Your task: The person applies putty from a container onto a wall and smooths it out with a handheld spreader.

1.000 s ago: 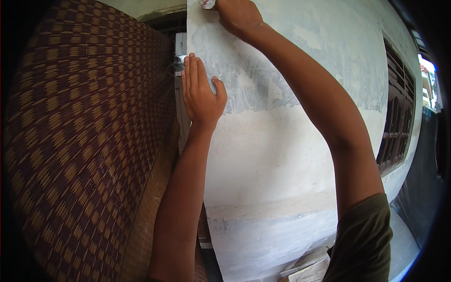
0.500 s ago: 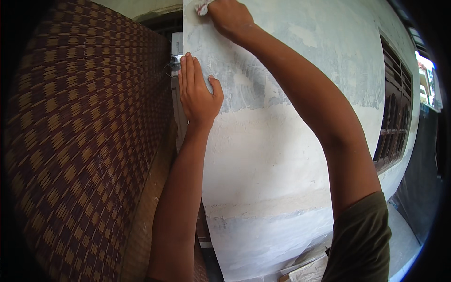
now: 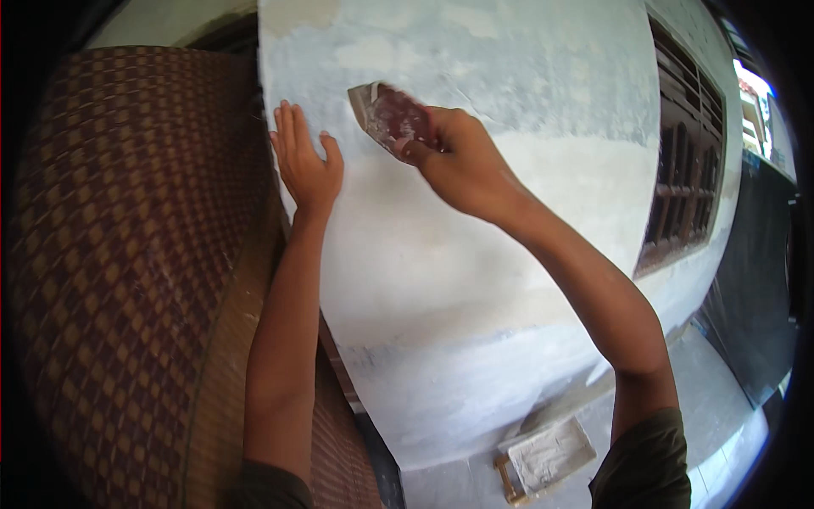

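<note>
My right hand (image 3: 465, 165) grips a putty knife (image 3: 394, 117) with a reddish, white-smeared handle. Its broad blade points up and left, close to the patchy wall (image 3: 441, 246); whether it touches cannot be told. Along the wall's left edge, my left hand (image 3: 309, 174) lies flat, fingers stretched upward and thumb apart, holding nothing. The wall is grey and blotchy above, creamy white across the middle and bluish-grey lower down.
A brown and tan woven mat (image 3: 127, 237) stands along the left side. Down by the wall's foot sits a tray of whitish paste (image 3: 551, 458) on the grey floor. A dark wooden window (image 3: 682, 161) and a black panel (image 3: 746, 288) are to the right.
My right hand has come down from the top of the wall, and the putty knife now shows clearly. My left hand stays flat by the edge. The view has shifted, revealing the tray more fully.
</note>
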The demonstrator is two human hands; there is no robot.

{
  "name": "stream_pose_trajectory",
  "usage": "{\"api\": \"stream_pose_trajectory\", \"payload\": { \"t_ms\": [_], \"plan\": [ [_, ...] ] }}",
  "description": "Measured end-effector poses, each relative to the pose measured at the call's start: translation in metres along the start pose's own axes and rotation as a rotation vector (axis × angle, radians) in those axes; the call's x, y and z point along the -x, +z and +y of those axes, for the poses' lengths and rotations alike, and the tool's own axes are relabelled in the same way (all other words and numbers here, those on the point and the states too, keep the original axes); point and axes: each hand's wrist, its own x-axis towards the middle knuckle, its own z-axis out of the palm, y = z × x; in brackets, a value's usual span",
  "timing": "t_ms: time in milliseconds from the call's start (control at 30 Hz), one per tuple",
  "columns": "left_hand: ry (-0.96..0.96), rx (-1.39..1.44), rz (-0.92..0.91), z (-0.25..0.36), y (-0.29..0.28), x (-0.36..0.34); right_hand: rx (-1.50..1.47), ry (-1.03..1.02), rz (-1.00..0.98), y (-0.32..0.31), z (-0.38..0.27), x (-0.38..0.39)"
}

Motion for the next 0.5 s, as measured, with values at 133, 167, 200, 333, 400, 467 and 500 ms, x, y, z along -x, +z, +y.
{"api": "stream_pose_trajectory", "payload": {
  "t_ms": [133, 167, 200, 333, 400, 467, 500],
  "plan": [
    [-0.096, 0.146, -0.089, 0.066, 0.0, 0.04, -0.205, 0.446, -0.178, -0.041, 0.035, 0.051],
    [-0.104, 0.202, -0.126, 0.081, -0.002, 0.051, -0.24, 0.464, -0.169, -0.048, 0.043, 0.063],
    [-0.113, 0.257, -0.162, 0.097, -0.003, 0.061, -0.274, 0.482, -0.16, -0.054, 0.05, 0.076],
    [-0.242, 0.428, -0.276, 0.164, 0.0, 0.114, -0.42, 0.595, -0.128, -0.077, 0.081, 0.133],
    [-0.301, 0.544, -0.321, 0.198, -0.001, 0.137, -0.489, 0.719, -0.07, -0.092, 0.1, 0.166],
    [-0.367, 0.607, -0.366, 0.229, -0.004, 0.161, -0.493, 0.779, -0.056, -0.109, 0.118, 0.203],
    [-0.416, 0.665, -0.385, 0.244, -0.004, 0.174, -0.498, 0.809, -0.037, -0.118, 0.127, 0.223]
  ]
}}
